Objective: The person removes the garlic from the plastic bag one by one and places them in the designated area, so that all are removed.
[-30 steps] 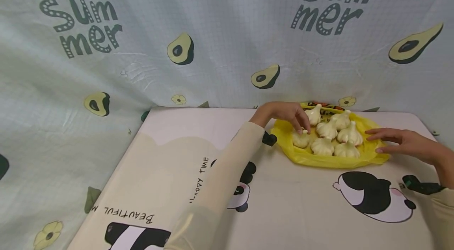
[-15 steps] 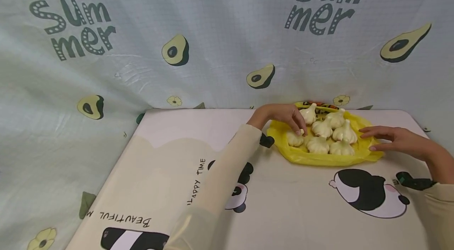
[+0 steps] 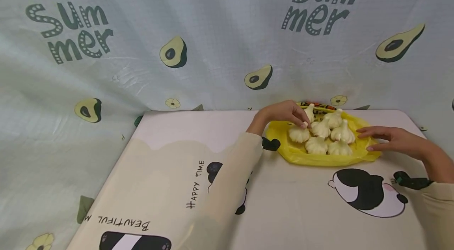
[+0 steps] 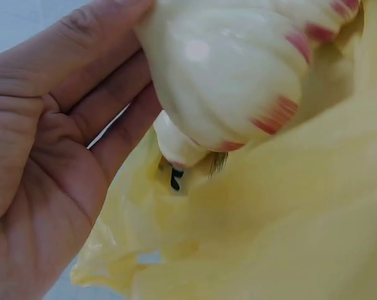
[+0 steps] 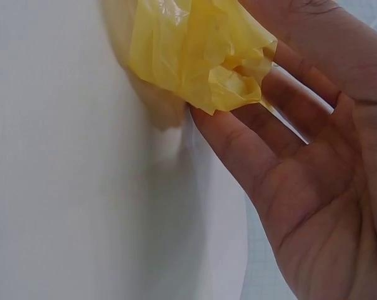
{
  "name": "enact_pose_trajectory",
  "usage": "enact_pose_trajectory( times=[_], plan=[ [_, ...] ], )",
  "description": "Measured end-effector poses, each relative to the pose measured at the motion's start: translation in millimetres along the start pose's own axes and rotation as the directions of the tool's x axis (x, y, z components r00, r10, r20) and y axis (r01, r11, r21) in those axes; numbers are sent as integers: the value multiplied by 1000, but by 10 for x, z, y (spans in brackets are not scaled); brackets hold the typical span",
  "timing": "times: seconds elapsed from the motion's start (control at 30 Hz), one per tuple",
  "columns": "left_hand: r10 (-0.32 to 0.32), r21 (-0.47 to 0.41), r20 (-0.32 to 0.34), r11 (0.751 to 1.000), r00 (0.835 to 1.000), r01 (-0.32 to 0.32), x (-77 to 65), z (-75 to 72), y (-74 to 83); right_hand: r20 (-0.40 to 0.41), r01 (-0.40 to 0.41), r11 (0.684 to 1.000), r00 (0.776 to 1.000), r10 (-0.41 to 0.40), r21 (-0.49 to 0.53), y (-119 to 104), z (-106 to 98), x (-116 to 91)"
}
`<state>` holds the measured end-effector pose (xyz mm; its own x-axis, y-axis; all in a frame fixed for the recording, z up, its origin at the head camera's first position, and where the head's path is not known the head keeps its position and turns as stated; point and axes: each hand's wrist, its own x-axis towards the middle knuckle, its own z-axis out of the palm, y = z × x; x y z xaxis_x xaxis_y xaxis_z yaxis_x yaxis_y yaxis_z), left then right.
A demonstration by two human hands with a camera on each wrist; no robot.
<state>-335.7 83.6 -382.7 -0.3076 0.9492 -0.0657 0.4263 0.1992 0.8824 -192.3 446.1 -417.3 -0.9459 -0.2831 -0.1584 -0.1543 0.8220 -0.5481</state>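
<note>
In the head view my left hand (image 3: pixel 288 112) pinches the stem of a white garlic bulb (image 3: pixel 299 134) at the left side of a yellow plastic bag (image 3: pixel 301 159). The left wrist view shows this garlic bulb (image 4: pixel 226 75) close up, with reddish streaks near its base and the fingertips at its neck. Several other garlic bulbs (image 3: pixel 342 132) sit together on the spread bag. My right hand (image 3: pixel 397 141) is at the bag's right edge, thumb and fingers apart. In the right wrist view its fingers lie against the crumpled yellow edge (image 5: pixel 201 56).
The pale table (image 3: pixel 283 202) has panda drawings and lettering on its cover. Behind it hangs a light curtain (image 3: pixel 213 45) printed with avocados and "summer". The bag lies near the table's back edge.
My left hand has risen slightly, and the pinched garlic bulb has come up and a little to the right. The right hand stays at the bag's edge. The head view has shifted slightly.
</note>
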Motion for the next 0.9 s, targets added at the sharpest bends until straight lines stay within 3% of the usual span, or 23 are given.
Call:
enact_pose_trajectory(
  times=[0.17, 0.37, 0.67, 0.9],
  plan=[
    [51, -13, -86, 999, 995, -52, -69, 47, 28, 6, -11, 1000, 1000, 11, -23, -37, -2, 17],
    [102, -44, -141, 993, 985, -109, -215, 70, 148, 0, -2, 999, 1000, 2, -33, -45, -1, 29],
    [108, -99, -220, 986, 970, -132, -560, 60, 303, -9, -7, 999, 1000, 7, -38, -49, -10, 20],
    [132, -63, -238, 987, 962, -151, -845, 74, 356, 3, 2, 1000, 1000, -2, -28, -51, 13, 8]
  ],
)
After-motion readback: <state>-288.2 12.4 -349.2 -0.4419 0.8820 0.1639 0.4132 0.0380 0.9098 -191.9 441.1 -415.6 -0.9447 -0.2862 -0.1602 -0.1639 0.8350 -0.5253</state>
